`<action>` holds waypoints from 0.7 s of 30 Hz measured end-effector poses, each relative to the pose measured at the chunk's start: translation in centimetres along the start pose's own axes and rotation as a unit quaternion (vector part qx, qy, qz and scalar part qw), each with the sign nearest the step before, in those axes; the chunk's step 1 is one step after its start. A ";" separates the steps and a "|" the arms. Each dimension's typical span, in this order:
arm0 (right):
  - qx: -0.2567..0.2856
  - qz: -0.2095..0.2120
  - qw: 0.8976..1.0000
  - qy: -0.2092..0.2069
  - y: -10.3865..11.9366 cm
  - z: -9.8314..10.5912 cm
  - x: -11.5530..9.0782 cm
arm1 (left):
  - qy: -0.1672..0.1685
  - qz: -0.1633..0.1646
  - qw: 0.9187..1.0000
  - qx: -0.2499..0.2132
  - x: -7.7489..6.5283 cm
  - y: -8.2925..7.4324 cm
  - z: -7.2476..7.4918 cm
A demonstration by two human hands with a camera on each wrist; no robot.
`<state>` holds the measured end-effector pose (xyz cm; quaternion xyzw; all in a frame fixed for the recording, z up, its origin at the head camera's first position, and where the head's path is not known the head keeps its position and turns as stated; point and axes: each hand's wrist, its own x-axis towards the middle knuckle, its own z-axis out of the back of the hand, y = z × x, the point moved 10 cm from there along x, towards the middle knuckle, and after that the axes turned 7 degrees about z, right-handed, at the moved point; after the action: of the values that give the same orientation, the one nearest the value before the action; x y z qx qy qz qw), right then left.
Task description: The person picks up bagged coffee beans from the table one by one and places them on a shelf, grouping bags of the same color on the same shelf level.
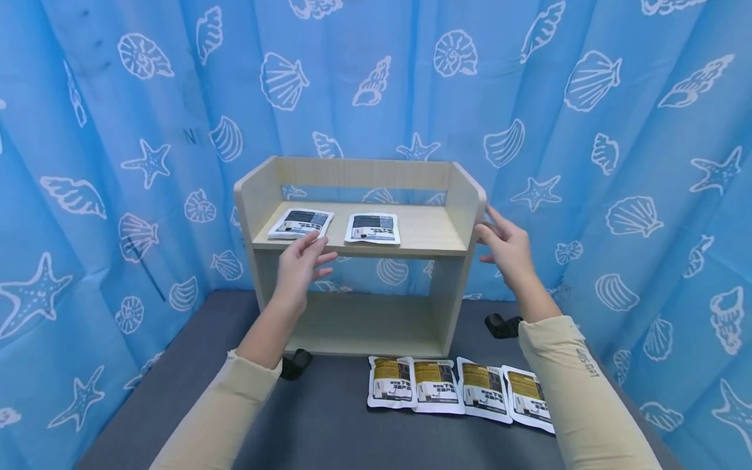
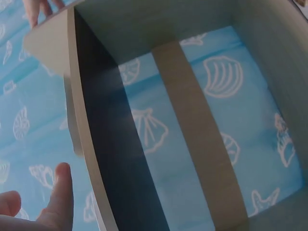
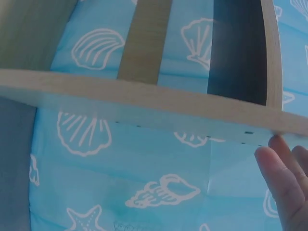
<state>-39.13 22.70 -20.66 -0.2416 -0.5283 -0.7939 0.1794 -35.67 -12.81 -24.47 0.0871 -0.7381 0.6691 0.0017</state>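
Note:
A small wooden two-tier shelf (image 1: 376,326) stands upright on the dark grey table. On its upper board lie a white pouch (image 1: 301,224) with a dark label at the left and a similar pouch (image 1: 373,228) in the middle. My left hand (image 1: 299,264) is at the board's front edge by the left pouch, fingers loosely spread and holding nothing; whether a fingertip touches the pouch I cannot tell. My right hand (image 1: 506,248) rests its fingertips against the outside of the right side panel (image 3: 231,113), fingers extended.
Several white pouches with gold labels (image 1: 436,386) lie in an overlapping row on the table (image 1: 329,424) before the shelf's right side. The right forearm partly covers the last one. A blue shell-patterned curtain (image 1: 376,78) hangs close behind. Small black objects (image 1: 503,325) show near both forearms.

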 end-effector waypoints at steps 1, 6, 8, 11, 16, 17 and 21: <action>0.002 0.000 1.000 0.003 0.0 0.0 -0.1 | -0.003 -0.003 1.000 -0.003 -0.1 -0.1 0.5; -0.020 -0.001 1.000 -0.004 0.3 0.9 -1.1 | -0.018 -0.005 1.000 -0.001 -0.6 0.2 2.9; -0.036 -0.008 0.999 -0.015 0.2 1.6 -1.6 | -0.027 -0.002 1.000 0.005 -0.9 0.5 3.8; -0.057 -0.021 0.998 -0.021 0.0 2.5 -2.4 | -0.043 0.005 0.999 0.018 -1.3 1.1 4.9; -0.084 -0.028 0.996 -0.022 -0.3 3.5 -3.9 | -0.065 0.016 0.997 0.027 -1.8 2.0 6.7; -0.087 -0.029 0.995 -0.023 -0.4 3.7 -4.2 | -0.067 0.019 0.997 0.026 -1.9 2.2 7.1; -0.097 -0.037 0.994 -0.029 -0.7 4.2 -5.5 | -0.079 0.024 0.996 0.030 -2.3 3.1 8.3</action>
<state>-34.24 27.06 -22.96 -0.2614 -0.4624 -0.8401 0.1101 -32.90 -20.44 -28.66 0.1222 -0.7173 0.6818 -0.0754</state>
